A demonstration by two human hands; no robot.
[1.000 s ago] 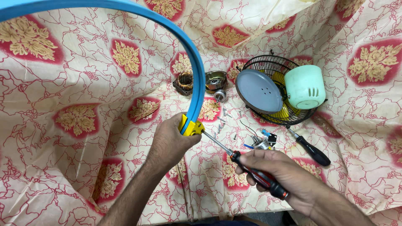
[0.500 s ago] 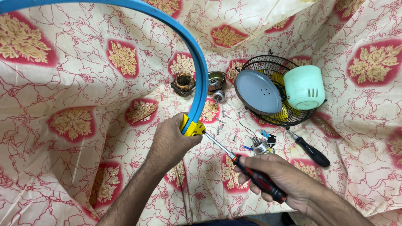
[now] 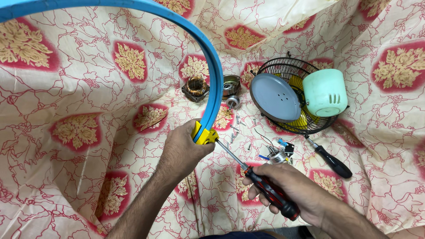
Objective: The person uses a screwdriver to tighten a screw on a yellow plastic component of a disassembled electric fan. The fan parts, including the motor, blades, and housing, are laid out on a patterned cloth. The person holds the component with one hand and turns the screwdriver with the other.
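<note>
Step in hand, as judged from the pose: driving or loosening a screw at the yellow clip (image 3: pixel 204 135) that joins the ends of the blue plastic ring (image 3: pixel 211 75). Left hand (image 3: pixel 181 150) is closed around the ring just below the clip, thumb side against the yellow part, holding it steady above the patterned cloth (image 3: pixel 88 79). Right hand (image 3: pixel 294 190) is closed on the red-and-black handle of the screwdriver (image 3: pixel 270 192); the metal shaft runs up and left from the handle and its tip meets the clip on the side facing the right hand. The screw head itself is too small to make out. The ring arcs up from the clip and off the top left of the view. Right of the clip, on the cloth: loose screws (image 3: pixel 237 130) just beside it, a small motor part with coloured wires (image 3: pixel 279 155) a little further, then a second screwdriver (image 3: pixel 332 161) with a black handle. Beyond those, a black wire fan guard (image 3: pixel 287 71) holding a grey disc (image 3: pixel 274 97) and a pale green housing (image 3: pixel 325 93). Above the clip: a copper-wound stator (image 3: pixel 195 87) and a round metal rotor part (image 3: pixel 231 85). The next move probably calls for keeping the tip seated square in the screw while the left hand resists the twist; a slip would send the tip toward the left thumb.
</note>
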